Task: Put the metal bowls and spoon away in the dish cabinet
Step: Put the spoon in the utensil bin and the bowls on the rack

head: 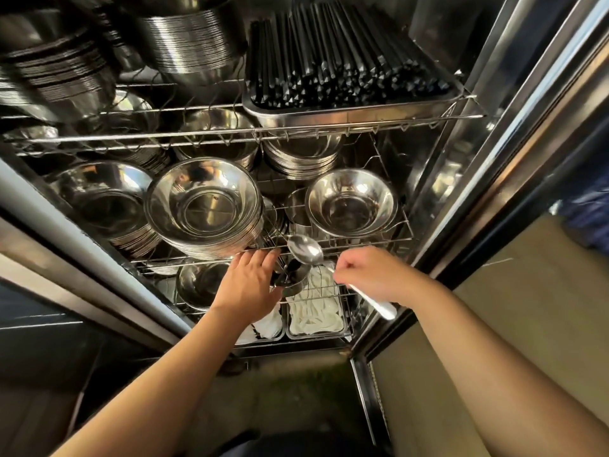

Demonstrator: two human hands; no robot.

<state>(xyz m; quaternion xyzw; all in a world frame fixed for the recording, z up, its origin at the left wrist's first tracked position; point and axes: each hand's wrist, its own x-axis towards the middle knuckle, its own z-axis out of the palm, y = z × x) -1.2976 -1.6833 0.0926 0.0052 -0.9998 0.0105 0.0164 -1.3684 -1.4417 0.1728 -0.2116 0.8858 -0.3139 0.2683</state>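
The spoon (305, 249) is pinched by its handle in the right hand (369, 275), bowl end hovering over a small metal holder (293, 278) just below the middle wire rack (362, 240). The left hand (247, 282) curls around that holder (utensils inside). Stacked metal bowls (204, 206) sit on the rack above.

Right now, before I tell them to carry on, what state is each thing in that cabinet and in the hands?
spoon: held in the right hand, bowl end over the middle rack's front edge.
left hand: fingers on a small metal container below that rack.
large bowl stack: upright, nested, on the middle rack.
small bowl: upright, empty.
chopstick tray: full, on the top rack.
cabinet door: open.
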